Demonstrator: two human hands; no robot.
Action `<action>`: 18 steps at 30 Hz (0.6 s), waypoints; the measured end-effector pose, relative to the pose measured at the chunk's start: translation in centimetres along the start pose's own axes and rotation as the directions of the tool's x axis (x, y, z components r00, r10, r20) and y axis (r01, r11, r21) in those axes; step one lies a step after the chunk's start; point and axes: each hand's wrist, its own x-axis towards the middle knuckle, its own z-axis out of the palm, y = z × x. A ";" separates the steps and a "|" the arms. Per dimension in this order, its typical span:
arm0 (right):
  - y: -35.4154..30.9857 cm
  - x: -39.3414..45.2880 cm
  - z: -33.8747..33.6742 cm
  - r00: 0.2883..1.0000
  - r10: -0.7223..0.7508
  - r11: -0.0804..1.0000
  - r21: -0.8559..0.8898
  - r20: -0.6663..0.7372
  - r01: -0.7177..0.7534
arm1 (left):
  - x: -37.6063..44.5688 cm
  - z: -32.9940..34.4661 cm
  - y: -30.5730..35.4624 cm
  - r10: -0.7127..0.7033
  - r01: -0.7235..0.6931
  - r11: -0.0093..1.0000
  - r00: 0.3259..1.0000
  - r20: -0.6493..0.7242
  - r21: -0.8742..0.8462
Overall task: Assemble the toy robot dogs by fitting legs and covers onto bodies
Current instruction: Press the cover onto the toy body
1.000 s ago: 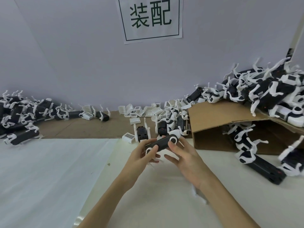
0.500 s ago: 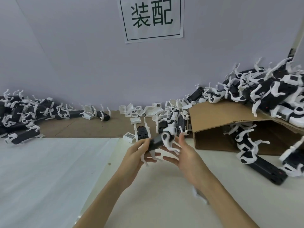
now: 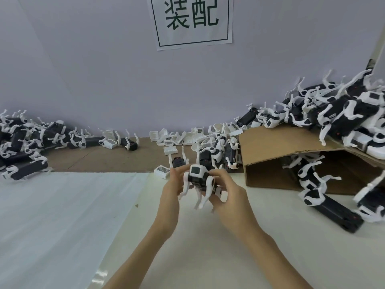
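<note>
Toy robot dog with a black body and white plastic legs (image 3: 198, 183) is held above the white table (image 3: 208, 247), in the middle of the view, between both hands. Its square white end with a dark screen faces the camera, so its long axis runs from near to far. Its white legs hang down toward the table, and the body is roughly level.

The left hand (image 3: 170, 190) grips the dog on its left side with curled fingers, the thumb near the top of the body. The right hand (image 3: 227, 192) holds the right side, its fingers wrapped around the body and the legs there.

On the far left a pile of black and white toy dogs (image 3: 23, 147) lies against the pale wall. Loose white plastic covers (image 3: 187, 137) lie along the far edge of the brown board, with some half-built dogs (image 3: 210, 156) just behind the hands. At the right a brown cardboard box (image 3: 277, 155) lies open on its side, and another heap of finished dogs (image 3: 341, 113) rests on it. A white paper sign with green characters (image 3: 191, 19) hangs on the wall.
</note>
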 end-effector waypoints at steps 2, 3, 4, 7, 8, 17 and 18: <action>-0.1 -0.2 0.0 0.999 -0.030 0.998 -0.059 0.023 0.031 | -0.4 -0.6 0.6 0.092 -0.094 0.995 0.993 0.072 0.024; 0.0 -0.2 0.1 0.999 -0.043 0.997 -0.066 0.022 0.044 | -0.5 -0.8 0.8 0.119 -0.126 0.991 0.986 0.115 0.055; 0.2 -0.1 0.2 0.998 -0.052 0.996 -0.069 0.018 0.053 | -0.6 -0.8 0.9 0.131 -0.143 0.986 0.982 0.135 0.088; 0.4 0.0 -0.1 0.996 -0.090 0.989 -0.120 0.016 0.091 | -0.3 -0.9 1.1 0.130 -0.145 0.983 0.982 0.134 0.114; 0.5 0.0 -0.2 0.992 -0.125 0.979 -0.162 0.006 0.125 | -0.1 -1.0 1.1 0.113 -0.129 0.986 0.983 0.148 0.105; 0.5 0.1 -0.6 0.933 -0.359 0.843 -0.432 -0.006 0.321 | -0.3 -0.9 0.5 0.134 -0.153 0.935 0.988 0.081 0.320; 0.3 0.2 -0.5 0.945 -0.327 0.883 -0.363 -0.021 0.298 | -0.2 -0.9 0.3 0.136 -0.141 0.942 0.990 0.040 0.304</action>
